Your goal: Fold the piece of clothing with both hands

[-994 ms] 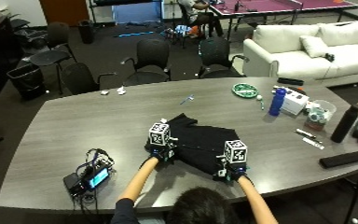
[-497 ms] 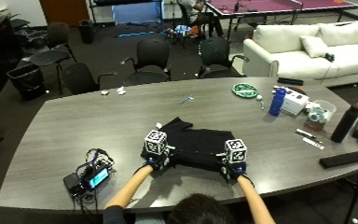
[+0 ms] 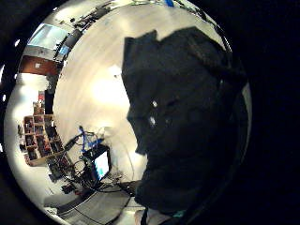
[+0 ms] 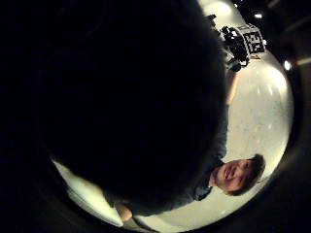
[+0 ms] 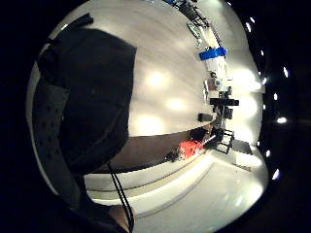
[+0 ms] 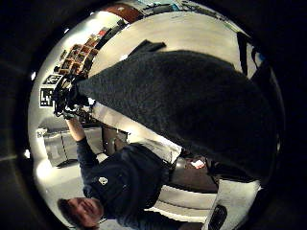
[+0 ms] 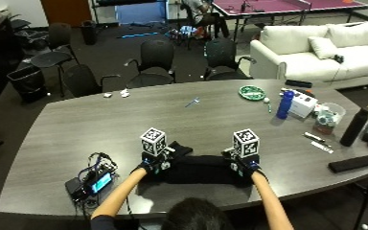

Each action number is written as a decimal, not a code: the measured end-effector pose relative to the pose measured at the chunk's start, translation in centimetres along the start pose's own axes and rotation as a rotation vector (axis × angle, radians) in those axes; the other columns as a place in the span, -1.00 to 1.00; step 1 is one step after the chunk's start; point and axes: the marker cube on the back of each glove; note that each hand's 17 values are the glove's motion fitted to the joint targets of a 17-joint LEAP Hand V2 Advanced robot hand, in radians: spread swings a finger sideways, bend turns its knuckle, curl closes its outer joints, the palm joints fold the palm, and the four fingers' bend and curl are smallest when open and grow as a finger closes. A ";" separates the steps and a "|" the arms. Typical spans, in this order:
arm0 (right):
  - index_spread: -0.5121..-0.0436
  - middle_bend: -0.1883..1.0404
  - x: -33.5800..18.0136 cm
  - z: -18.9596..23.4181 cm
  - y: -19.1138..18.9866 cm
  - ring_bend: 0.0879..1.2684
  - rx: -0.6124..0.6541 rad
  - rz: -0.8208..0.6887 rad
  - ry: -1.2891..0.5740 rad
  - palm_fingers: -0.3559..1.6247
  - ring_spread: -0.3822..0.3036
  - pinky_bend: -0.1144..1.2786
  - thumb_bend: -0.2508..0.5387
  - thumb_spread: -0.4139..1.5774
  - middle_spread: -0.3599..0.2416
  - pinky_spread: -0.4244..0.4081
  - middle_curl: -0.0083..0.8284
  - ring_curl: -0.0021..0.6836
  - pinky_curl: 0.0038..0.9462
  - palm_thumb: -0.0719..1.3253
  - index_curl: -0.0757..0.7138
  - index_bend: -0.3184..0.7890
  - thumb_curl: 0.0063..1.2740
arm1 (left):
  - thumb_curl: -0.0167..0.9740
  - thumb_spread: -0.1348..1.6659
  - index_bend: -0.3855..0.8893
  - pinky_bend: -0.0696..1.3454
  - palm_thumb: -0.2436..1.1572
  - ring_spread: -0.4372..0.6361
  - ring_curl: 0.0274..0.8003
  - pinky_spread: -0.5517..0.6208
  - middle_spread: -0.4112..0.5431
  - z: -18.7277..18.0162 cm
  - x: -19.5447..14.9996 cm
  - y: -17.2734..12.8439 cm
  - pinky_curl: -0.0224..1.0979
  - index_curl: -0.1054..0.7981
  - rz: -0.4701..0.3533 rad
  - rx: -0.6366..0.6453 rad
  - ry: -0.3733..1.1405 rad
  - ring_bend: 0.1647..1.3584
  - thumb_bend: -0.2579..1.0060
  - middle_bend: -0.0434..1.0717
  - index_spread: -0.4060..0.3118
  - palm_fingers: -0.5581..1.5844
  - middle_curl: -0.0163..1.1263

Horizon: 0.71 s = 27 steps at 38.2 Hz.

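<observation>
The black piece of clothing point(image 7: 197, 170) lies bunched in a narrow band across the table point(image 7: 190, 120), close to its near edge. My left hand point(image 7: 152, 165) grips the band's left end and my right hand point(image 7: 243, 166) grips its right end. A small flap of cloth sticks out beyond the left hand. Dark cloth point(image 3: 187, 117) fills most of the left little finger side view and nearly all of the thumb side view point(image 4: 121, 97). In the right thumb side view the cloth point(image 6: 192, 100) hangs raised off the table, with the left hand point(image 6: 64, 100) beyond it.
A black device with a lit screen and cables point(image 7: 91, 182) sits left of my left arm. At the right end stand a blue bottle point(image 7: 286, 104), a white box point(image 7: 303, 103), a clear cup point(image 7: 327, 117), a black bottle point(image 7: 353, 127) and a flat black case point(image 7: 353, 164). A green plate point(image 7: 252, 92) lies farther back.
Both hands have drawn back toward the near edge. The clothing, spread farther up the table a second ago, is now gathered into a narrow band between them.
</observation>
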 end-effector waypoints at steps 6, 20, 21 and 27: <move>0.09 -0.18 -0.4 -0.3 -6.5 -0.18 -0.085 0.054 -0.053 0.65 -0.61 -0.07 -0.43 -0.01 -0.60 -0.80 0.27 0.39 -0.12 0.50 0.32 -0.09 0.03 | -0.33 0.95 -0.02 -0.42 0.05 -0.78 0.24 -0.55 -0.74 1.7 -4.0 -5.7 -0.13 0.11 -0.254 -0.142 -0.021 -0.05 -0.35 -0.10 -0.52 0.65 0.10; -0.03 -0.43 3.7 2.4 -9.2 -0.33 -0.012 0.473 0.075 -0.28 -0.33 0.00 -0.41 0.34 -0.30 -0.22 0.16 0.43 -0.03 0.43 0.18 -0.40 -0.03 | -0.18 0.86 0.13 -0.74 0.17 -0.23 0.11 0.21 -0.36 2.3 -6.6 -8.5 -0.25 0.31 -0.530 0.221 0.080 -0.54 -0.28 -0.37 -0.23 -0.11 0.08; -0.04 -0.43 4.1 2.2 -8.4 -0.34 -0.019 0.495 0.051 -0.27 -0.31 0.02 -0.42 0.38 -0.27 -0.17 0.14 0.39 -0.06 0.41 0.11 -0.42 -0.05 | -0.16 0.85 0.14 -0.75 0.18 -0.18 0.05 0.26 -0.32 1.8 -6.1 -8.3 -0.29 0.31 -0.464 0.258 0.121 -0.57 -0.28 -0.41 -0.20 -0.11 0.05; 0.12 -0.36 5.8 3.5 -4.5 -0.27 -0.093 0.725 -0.080 0.00 -0.30 0.03 -0.44 0.51 -0.15 -0.08 0.09 0.18 -0.20 0.32 -0.09 -0.33 -0.11 | -0.12 0.80 0.14 -0.72 0.12 0.03 -0.12 0.46 -0.18 2.8 -4.1 -3.9 -0.40 0.31 -0.365 0.052 0.199 -0.61 -0.34 -0.53 -0.12 -0.06 -0.10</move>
